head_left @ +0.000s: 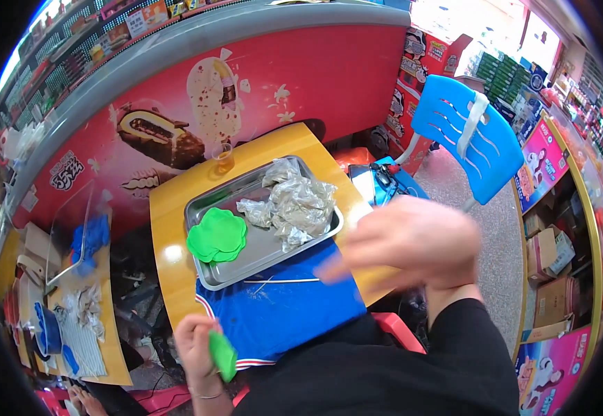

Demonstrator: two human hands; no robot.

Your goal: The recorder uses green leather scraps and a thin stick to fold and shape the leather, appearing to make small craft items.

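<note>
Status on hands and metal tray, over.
Left hand holding thin green piece. Right hand blurred, grip unclear. Rectangular metal tray: crumpled translucent plastic crowding right side.

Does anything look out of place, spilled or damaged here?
Nothing looks spilled around the metal tray. One oddity: a white strip runs down the backrest of the blue chair, at right, seemingly added rather than part of it.
</note>
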